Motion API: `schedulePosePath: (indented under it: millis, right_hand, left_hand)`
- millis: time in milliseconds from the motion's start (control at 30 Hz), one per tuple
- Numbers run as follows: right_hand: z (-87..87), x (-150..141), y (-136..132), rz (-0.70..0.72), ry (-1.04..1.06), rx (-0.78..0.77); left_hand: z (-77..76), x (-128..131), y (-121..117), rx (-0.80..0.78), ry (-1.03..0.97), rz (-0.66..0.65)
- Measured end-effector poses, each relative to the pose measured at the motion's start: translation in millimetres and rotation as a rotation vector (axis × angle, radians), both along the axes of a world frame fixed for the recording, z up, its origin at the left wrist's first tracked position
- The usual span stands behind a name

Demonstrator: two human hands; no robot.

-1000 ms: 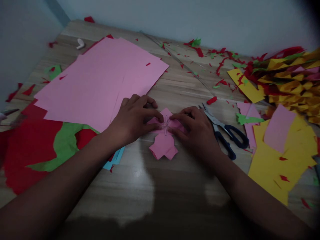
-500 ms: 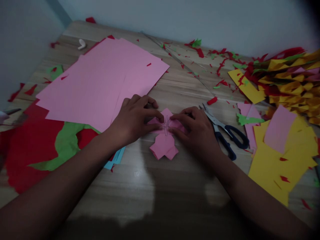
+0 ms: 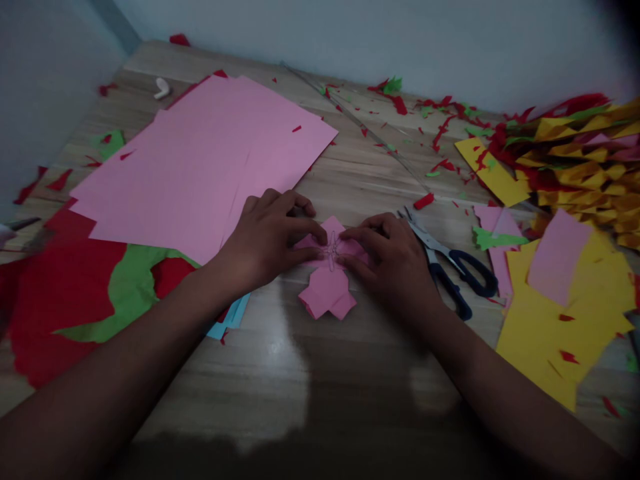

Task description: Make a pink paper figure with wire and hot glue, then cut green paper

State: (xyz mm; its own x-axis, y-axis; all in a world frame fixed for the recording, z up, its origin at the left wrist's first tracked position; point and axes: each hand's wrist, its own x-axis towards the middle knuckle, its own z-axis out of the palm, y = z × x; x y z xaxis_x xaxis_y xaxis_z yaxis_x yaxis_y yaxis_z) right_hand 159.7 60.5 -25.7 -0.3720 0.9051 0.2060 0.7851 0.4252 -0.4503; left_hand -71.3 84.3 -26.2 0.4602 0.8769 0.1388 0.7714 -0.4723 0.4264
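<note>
A pink folded paper flower (image 3: 327, 292) lies flat on the wooden table, with a small ring of folds at its middle and a broad petal toward me. From the left, my left hand (image 3: 267, 235) pinches its side petal between thumb and index finger close to the centre. My right hand (image 3: 393, 257) does the same on the opposite petal. Both side petals are partly covered by my fingers. Just right of my right hand rest scissors (image 3: 440, 250) with dark blue handles, their blades pointing away from me.
Large pink sheets (image 3: 200, 153) are stacked at the left, over red paper (image 3: 65, 287) and a green strip (image 3: 127, 293). Yellow sheets (image 3: 537, 333) with a pink piece (image 3: 560, 257) lie right. Folded yellow paper pieces (image 3: 590, 177) heap behind them. Red and green scraps scatter along the wall.
Both hands keep the same pinch on the paper flower, which stays in place. Only a slight shift of the camera shows.
</note>
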Motion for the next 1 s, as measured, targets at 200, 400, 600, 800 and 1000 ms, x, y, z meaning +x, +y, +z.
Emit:
schedulePosePath:
  millis: [200, 400, 600, 800, 1000]
  right_hand:
    - [-0.9, 0.5, -0.1, 0.0, 0.001, 0.013]
    - [-0.3, 0.0, -0.2, -0.01, 0.004, -0.005]
    - [1.0, -0.6, -0.1, -0.007, -0.004, -0.002]
    - [0.8, -0.1, 0.2, -0.006, 0.006, -0.005]
    - [-1.9, 0.7, 0.6, 0.0, 0.003, 0.01]
  left_hand:
    - [-0.3, -0.5, -0.2, 0.01, -0.008, -0.006]
    - [-1.8, -0.9, 0.3, 0.013, -0.001, -0.007]
    - [-1.8, -1.5, 0.0, 0.016, 0.001, -0.007]
    - [-3.4, -1.5, -0.3, 0.032, 0.014, -0.003]
    - [0.2, -0.6, -1.1, 0.017, 0.006, -0.009]
